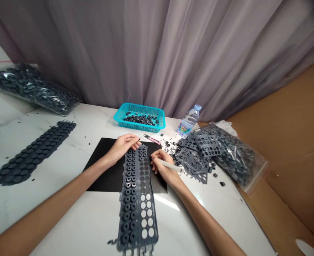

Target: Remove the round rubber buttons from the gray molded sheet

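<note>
A long dark rubber sheet (138,199) lies lengthwise in front of me, its far part over a black mat (100,167). Ring-shaped parts fill its left rows; many round holes on its right side are open. At the sheet's far end my left hand (126,145) is closed, thumb and fingers pinched around a dark bit too small to make out. Beside the sheet's right edge, my right hand (163,163) grips a white pen-like tool (171,165), its tip hidden by the fingers.
A turquoise basket (141,127) holds small dark parts. Pink-handled snips (153,139) lie near a water bottle (188,122). Punched-out sheets (193,160), loose bits and a filled plastic bag (235,160) are at right. Another bag (34,89) and rubber sheet (31,154) are at left.
</note>
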`<action>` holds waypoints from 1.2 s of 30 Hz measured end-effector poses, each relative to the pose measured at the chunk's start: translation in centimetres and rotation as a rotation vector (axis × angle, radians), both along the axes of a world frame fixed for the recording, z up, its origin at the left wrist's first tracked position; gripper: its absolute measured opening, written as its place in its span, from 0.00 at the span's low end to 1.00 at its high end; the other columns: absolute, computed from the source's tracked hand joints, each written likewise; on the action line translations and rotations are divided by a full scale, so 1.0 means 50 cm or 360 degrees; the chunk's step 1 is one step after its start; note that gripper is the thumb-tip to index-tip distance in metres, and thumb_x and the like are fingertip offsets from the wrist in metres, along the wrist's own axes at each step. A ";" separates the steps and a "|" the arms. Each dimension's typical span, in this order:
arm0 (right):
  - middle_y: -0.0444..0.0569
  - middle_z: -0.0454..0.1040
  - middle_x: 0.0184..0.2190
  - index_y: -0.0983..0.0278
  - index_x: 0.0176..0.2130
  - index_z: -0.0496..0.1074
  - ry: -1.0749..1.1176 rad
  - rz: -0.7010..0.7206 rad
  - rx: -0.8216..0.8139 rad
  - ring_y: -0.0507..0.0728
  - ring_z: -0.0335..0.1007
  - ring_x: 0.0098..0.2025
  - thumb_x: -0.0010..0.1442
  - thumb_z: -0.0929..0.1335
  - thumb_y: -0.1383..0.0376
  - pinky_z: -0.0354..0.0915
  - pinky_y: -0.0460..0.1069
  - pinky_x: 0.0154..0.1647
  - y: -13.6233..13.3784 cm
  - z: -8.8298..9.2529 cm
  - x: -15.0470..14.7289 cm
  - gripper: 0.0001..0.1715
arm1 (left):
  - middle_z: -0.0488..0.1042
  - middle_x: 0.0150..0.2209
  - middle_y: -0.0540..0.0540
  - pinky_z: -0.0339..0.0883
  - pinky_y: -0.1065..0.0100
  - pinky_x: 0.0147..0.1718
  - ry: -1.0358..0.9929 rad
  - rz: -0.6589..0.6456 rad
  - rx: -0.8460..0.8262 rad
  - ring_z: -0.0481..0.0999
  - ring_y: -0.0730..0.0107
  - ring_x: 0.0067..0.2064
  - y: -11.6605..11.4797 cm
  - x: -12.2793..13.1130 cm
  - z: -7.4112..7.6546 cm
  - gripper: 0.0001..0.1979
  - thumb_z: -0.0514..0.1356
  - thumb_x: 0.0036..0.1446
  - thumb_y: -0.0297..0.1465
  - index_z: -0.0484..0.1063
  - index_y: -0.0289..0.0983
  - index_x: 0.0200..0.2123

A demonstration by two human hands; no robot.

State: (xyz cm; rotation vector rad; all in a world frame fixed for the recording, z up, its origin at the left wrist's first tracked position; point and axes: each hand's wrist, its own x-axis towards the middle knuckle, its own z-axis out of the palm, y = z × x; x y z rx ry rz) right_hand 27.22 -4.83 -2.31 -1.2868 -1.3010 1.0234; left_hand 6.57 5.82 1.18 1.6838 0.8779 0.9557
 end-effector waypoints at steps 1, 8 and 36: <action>0.43 0.73 0.27 0.63 0.39 0.68 -0.0007 0.0002 0.0007 0.50 0.69 0.21 0.66 0.68 0.57 0.65 0.42 0.17 0.001 0.000 0.000 0.11 | 0.83 0.41 0.38 0.75 0.60 0.40 0.0010 0.0040 0.0085 0.81 0.60 0.38 0.030 0.013 0.013 0.20 0.59 0.67 0.48 0.75 0.35 0.45; 0.43 0.72 0.27 0.63 0.38 0.69 -0.0025 0.0010 0.0018 0.50 0.68 0.21 0.64 0.68 0.59 0.65 0.42 0.16 -0.002 0.006 0.000 0.08 | 0.76 0.55 0.44 0.57 0.48 0.65 0.0260 0.0136 0.0652 0.69 0.53 0.61 0.120 0.037 0.064 0.10 0.62 0.65 0.34 0.77 0.42 0.49; 0.42 0.73 0.24 0.64 0.38 0.73 -0.0130 0.0099 0.0036 0.50 0.67 0.21 0.60 0.69 0.61 0.62 0.41 0.16 0.018 0.006 -0.002 0.09 | 0.78 0.46 0.48 0.63 0.56 0.52 0.0840 -0.0168 0.0998 0.75 0.59 0.49 -0.075 0.006 -0.029 0.07 0.58 0.71 0.34 0.75 0.42 0.47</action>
